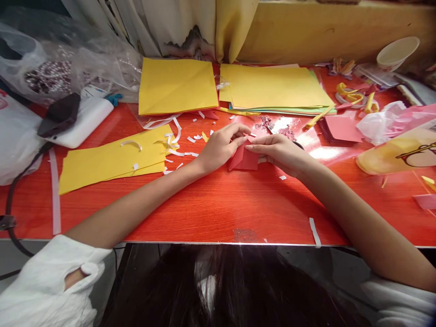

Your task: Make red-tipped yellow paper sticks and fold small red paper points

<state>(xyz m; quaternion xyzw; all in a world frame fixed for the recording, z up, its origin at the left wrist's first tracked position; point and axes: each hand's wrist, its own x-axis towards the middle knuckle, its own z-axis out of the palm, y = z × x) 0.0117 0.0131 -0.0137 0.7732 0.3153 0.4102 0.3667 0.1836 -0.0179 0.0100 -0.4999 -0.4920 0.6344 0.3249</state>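
Both hands meet over the middle of the red table (211,204), holding a small folded piece of red paper (248,160). My left hand (223,147) pinches its upper left edge between thumb and fingers. From the other side, my right hand (277,152) grips the upper right part, thumb on top and some fingers hidden behind. The paper shows a crease, and its lower part hangs below the fingers. White paper scraps (191,139) lie just left of my left hand. Behind my right hand, what looks like scissors (270,126) lies by dark red bits, partly hidden.
Yellow sheets stand stacked at the back (179,86), with more yellow paper (112,156) to the left. Plastic bags (68,68) and a white power bank (83,120) occupy the left side. Folded red paper (342,128), a lying plastic cup (384,156) and a paper cup (397,54) are on the right.
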